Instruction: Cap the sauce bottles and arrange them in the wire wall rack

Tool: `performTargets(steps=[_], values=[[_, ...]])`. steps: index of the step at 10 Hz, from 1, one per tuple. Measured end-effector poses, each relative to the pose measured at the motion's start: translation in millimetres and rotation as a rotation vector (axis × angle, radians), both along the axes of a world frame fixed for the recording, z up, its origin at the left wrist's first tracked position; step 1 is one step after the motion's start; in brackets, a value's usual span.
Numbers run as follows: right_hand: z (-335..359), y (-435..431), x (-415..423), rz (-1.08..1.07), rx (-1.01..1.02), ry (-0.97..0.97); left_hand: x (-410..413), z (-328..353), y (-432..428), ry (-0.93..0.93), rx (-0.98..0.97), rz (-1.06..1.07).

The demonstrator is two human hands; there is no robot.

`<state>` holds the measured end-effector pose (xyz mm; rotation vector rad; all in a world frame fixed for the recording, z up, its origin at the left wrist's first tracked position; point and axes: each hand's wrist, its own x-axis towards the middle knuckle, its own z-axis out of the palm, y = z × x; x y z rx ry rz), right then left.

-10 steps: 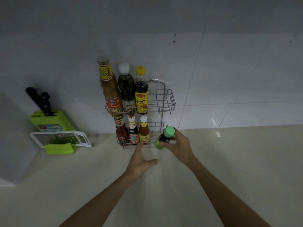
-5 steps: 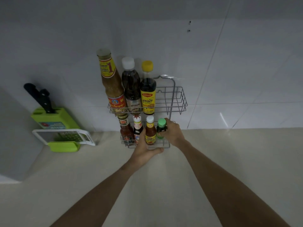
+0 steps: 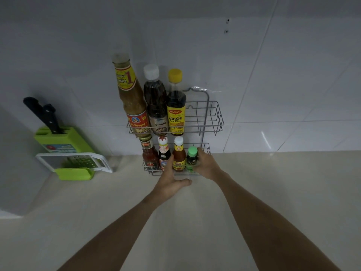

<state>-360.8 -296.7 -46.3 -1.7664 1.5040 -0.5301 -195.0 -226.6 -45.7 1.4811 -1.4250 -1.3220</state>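
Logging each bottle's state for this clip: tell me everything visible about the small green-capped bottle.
The small green-capped bottle is short and dark-bodied, with a bright green screw cap on and a green label whose print is too small to read. It stands upright at the right end of the wire rack's lower shelf, close beside the white-capped orange sauce bottle. The right hand wraps its right side. The left hand is open at the shelf front, not on it.

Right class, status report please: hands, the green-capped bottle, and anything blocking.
Right hand shut on green-capped bottle, seated in lower rack tier. Left hand open, at the rack's front. Nothing blocking.
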Motion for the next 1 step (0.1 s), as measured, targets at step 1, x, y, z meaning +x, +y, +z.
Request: performTargets(steps=[1], values=[[-3.2, 7.8, -0.4, -0.009, -0.021, -0.044, -1.9, 1.8, 1.3, 0.016, -0.009, -0.02]])
